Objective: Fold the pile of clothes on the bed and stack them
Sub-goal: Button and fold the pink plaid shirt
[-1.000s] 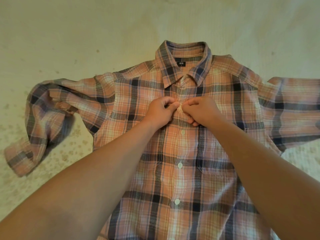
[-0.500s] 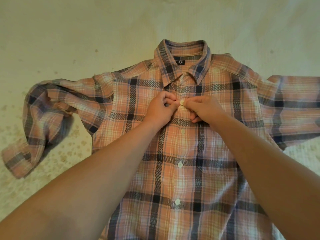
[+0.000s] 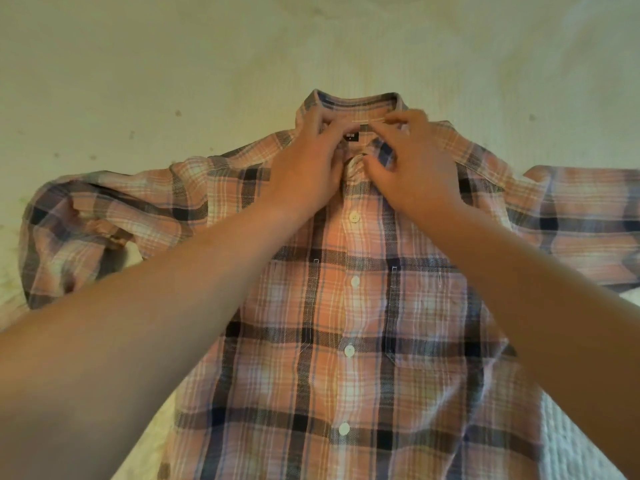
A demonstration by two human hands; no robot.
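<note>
**Collar being fastened**

Head view: shirt (image 3: 349, 306) spread face-up on bed (image 3: 138, 64), sleeves out. Left hand (image 3: 308, 164) and right hand (image 3: 415, 168) both pinching collar (image 3: 360, 109). Soft, light, floppy cloth; probably best taken by shoulders and hem for folding.

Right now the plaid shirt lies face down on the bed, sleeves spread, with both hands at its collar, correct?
Not quite: the plaid shirt lies face up, its button placket showing in the head view. Both the left hand and right hand are at the collar, sleeves spread.
</note>
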